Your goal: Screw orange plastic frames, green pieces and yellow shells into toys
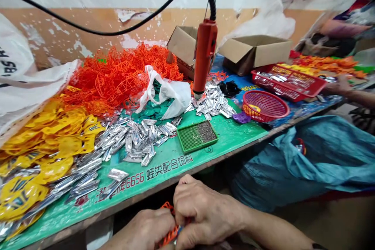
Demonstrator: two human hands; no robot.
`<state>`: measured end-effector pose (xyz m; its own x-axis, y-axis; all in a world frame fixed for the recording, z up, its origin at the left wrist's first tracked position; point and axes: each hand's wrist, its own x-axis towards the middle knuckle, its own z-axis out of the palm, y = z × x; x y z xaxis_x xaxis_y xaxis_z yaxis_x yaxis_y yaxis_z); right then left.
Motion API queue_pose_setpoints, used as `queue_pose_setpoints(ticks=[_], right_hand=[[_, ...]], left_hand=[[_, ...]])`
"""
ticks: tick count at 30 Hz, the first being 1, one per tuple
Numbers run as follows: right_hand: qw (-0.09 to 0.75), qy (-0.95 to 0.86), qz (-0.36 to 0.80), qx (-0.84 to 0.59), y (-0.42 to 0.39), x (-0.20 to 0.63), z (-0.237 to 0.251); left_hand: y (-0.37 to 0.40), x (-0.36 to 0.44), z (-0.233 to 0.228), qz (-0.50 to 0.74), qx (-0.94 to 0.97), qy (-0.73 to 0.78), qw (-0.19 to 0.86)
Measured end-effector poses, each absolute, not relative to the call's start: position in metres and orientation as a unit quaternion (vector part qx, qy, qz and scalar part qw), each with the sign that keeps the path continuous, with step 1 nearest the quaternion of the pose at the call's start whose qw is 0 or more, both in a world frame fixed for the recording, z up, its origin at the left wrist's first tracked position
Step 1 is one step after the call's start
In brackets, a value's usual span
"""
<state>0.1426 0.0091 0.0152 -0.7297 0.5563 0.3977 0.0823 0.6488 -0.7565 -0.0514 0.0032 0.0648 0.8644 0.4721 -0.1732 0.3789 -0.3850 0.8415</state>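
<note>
Just below the table's front edge, my left hand and my right hand come together, both closed. Between them shows an orange plastic lattice piece, mostly covered by the fingers. Something bluish or shiny peeks out beside my right fingers, too small to name. Beyond my hands, a green tray of tiny metal screws lies on the green table cover. A red electric screwdriver hangs tip down over the table. Silver metal strips are heaped left of the tray.
Yellow plastic parts pile up at left, orange lattice pieces behind. A white bag holds green parts. At right stand a pink basket, a red basket, cardboard boxes and a blue sack. Another person's hand reaches in.
</note>
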Motion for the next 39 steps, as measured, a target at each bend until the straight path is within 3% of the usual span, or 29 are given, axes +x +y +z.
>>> queue_pose_setpoints(ticks=[6,9,11,14,16,19,22,27,32,39], right_hand=[[0.324,-0.733,0.549,-0.235,0.030,0.146,0.027],[0.327,-0.702,0.547,-0.318,0.042,0.161,0.044],[0.410,-0.673,0.460,-0.410,0.057,0.182,0.058],[0.610,-0.562,0.220,-0.514,0.100,0.220,0.079],[0.665,-0.534,0.131,-0.505,0.138,0.241,0.091],[0.655,-0.589,0.178,-0.440,0.196,0.248,0.108],[0.622,-0.634,0.307,-0.341,0.237,0.226,0.121],[0.603,-0.581,0.445,-0.317,0.246,0.190,0.134],[0.570,-0.576,0.452,-0.373,0.207,0.185,0.128],[0.592,-0.543,0.415,-0.427,0.159,0.186,0.094]], left_hand=[[0.007,-0.041,0.082,0.053,0.600,0.451,0.658],[0.008,-0.039,0.067,0.114,0.440,0.479,0.751],[0.010,-0.040,0.056,0.180,0.357,0.479,0.782],[0.017,-0.042,0.045,0.252,0.259,0.477,0.801],[0.021,-0.042,0.043,0.276,0.219,0.471,0.809],[0.024,-0.038,0.040,0.290,0.180,0.457,0.822],[0.022,-0.033,0.035,0.291,0.163,0.457,0.824],[0.020,-0.028,0.028,0.296,0.165,0.466,0.817],[0.023,-0.027,0.026,0.290,0.145,0.477,0.817],[0.024,-0.025,0.021,0.271,0.109,0.489,0.822]])
